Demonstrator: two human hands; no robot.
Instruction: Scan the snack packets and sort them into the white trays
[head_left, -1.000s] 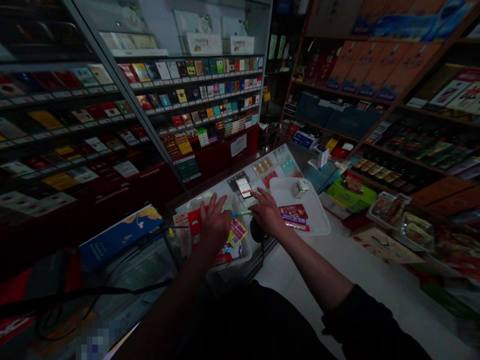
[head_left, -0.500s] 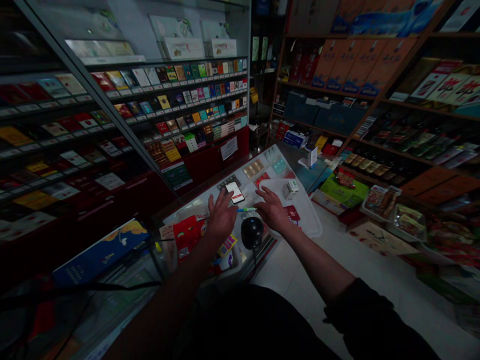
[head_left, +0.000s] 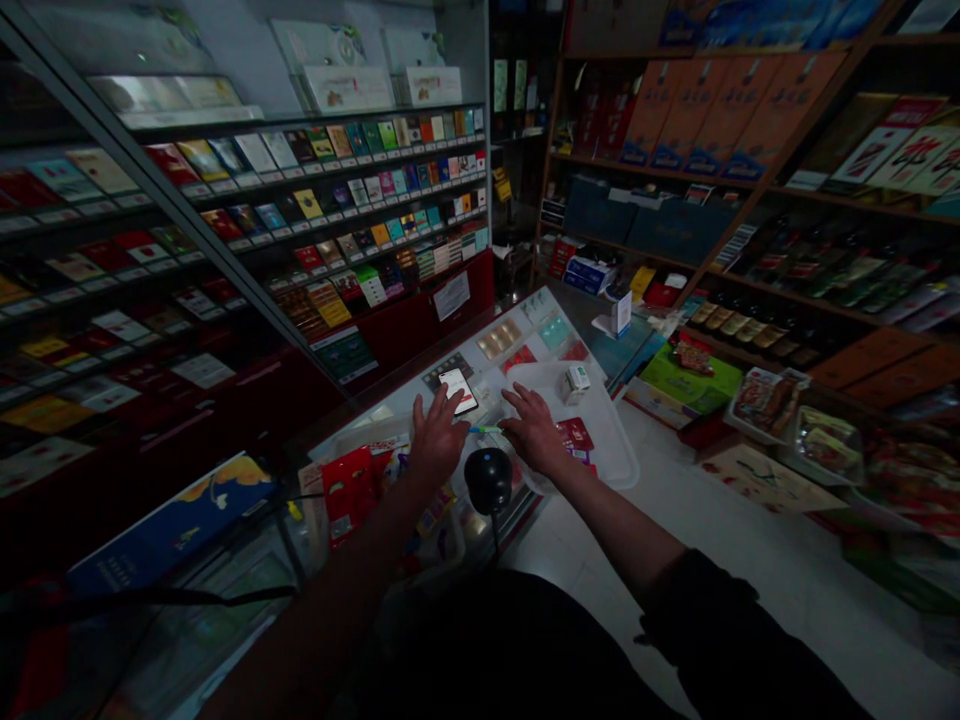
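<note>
Fingers of both hands pinch a slim stick-shaped packet above the shop counter

Seen from the head camera, the left hand [head_left: 437, 440] has its thumb side at one end of the green-and-blue stick-shaped packet [head_left: 485, 430], its other fingers spread and raised. Thumb and fingers of the right hand [head_left: 532, 430] close on the opposite end, forefinger stretched out. The packet lies level between them, just beyond the black scanner [head_left: 488, 478] at the near edge of the glass-topped counter [head_left: 525, 312].

Farther back, toward the cabinet-side edge, lies a lit smartphone [head_left: 460, 391]; the left fingertips overlap its border, and whether they touch it I cannot tell. At the counter's left end, partly behind the left forearm, a plastic basket [head_left: 456, 550] holds a red packet [head_left: 350, 490] and other colourful packets. Along the right edge, a white tray [head_left: 624, 455] carries a small white-and-green box [head_left: 576, 383] and a dark red packet [head_left: 575, 437], beside the right hand.
</note>
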